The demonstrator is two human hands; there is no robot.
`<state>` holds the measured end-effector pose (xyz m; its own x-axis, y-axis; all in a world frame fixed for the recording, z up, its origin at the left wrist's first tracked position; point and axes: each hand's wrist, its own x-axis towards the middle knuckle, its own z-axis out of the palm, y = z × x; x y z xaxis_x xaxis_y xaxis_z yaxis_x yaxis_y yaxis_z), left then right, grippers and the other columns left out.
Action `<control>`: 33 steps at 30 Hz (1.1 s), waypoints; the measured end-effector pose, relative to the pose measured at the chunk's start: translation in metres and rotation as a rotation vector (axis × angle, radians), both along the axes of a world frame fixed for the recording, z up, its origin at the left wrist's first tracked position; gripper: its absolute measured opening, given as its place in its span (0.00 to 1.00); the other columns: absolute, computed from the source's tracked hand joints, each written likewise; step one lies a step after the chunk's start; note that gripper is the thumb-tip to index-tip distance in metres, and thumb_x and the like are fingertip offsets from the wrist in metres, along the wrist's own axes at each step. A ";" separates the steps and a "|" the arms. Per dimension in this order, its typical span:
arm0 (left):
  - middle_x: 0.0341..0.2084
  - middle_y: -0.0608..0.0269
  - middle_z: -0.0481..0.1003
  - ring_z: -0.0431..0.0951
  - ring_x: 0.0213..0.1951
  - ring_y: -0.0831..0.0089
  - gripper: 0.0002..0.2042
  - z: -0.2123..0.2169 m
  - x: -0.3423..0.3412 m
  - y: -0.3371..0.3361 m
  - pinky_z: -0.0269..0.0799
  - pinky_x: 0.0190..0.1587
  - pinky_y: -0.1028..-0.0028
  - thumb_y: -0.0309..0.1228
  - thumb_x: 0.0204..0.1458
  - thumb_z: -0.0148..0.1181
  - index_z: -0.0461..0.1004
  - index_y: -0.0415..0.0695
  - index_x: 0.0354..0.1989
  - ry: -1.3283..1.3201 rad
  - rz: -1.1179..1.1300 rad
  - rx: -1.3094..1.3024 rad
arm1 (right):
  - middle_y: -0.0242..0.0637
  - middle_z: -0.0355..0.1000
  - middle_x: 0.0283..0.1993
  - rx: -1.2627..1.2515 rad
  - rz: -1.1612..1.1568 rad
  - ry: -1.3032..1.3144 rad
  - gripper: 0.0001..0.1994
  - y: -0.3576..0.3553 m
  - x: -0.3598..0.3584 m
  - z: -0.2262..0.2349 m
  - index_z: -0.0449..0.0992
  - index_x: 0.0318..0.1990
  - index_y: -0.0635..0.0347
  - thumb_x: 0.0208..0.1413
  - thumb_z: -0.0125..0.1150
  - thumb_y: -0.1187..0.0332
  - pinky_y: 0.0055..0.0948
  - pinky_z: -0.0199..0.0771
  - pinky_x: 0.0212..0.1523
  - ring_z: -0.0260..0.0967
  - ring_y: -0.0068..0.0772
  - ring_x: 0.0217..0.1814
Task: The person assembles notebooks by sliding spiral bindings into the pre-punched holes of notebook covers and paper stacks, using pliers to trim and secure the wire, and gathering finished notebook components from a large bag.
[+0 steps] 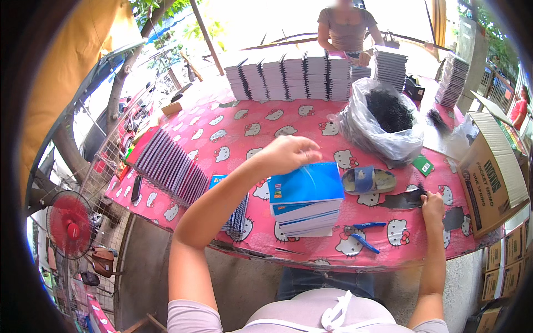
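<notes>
Head view: blue notebooks point(307, 186) stacked near centre. Left hand point(290, 154) at the stack's 12 o'clock, fingers loosely bent, slightly apart; contact unclear. Right hand point(433, 210) at 3 o'clock, fingers drawn together by a black piece point(420, 190), perhaps a coil; cannot tell if pinched. Bag of coils point(388, 111) at 1, pliers point(365, 244) at 4. Step, I judge: readying a notebook for its coil; next move calls for steadying the top one, edge exposed.

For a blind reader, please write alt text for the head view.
A person's left hand is near the top of a blue notebook stack on a pink table; the right hand is beside a black patch. Blue-handled pliers lie nearby; a plastic bag of black coils is farther back.
</notes>
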<state>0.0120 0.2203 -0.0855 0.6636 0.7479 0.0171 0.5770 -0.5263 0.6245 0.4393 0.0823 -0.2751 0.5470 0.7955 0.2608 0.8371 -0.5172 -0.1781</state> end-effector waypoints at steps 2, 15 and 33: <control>0.35 0.56 0.79 0.78 0.37 0.69 0.16 0.002 0.018 -0.001 0.73 0.41 0.73 0.38 0.50 0.63 0.78 0.41 0.42 0.185 0.035 -0.092 | 0.49 0.71 0.38 -0.018 0.034 -0.019 0.11 0.002 0.004 0.003 0.76 0.36 0.64 0.53 0.60 0.64 0.43 0.72 0.41 0.72 0.49 0.41; 0.26 0.62 0.78 0.76 0.29 0.79 0.06 0.034 0.012 -0.069 0.71 0.35 0.77 0.23 0.47 0.63 0.77 0.38 0.35 -0.328 0.104 0.348 | 0.40 0.73 0.35 0.553 0.708 0.488 0.12 0.000 -0.101 0.117 0.78 0.41 0.61 0.46 0.65 0.75 0.29 0.73 0.34 0.73 0.32 0.33; 0.25 0.60 0.79 0.78 0.29 0.72 0.10 0.015 0.016 -0.066 0.71 0.38 0.73 0.35 0.45 0.68 0.80 0.42 0.32 -0.350 0.186 0.526 | 0.39 0.75 0.32 0.290 1.173 0.692 0.07 0.050 -0.198 0.207 0.79 0.36 0.64 0.50 0.62 0.73 0.27 0.71 0.36 0.73 0.29 0.34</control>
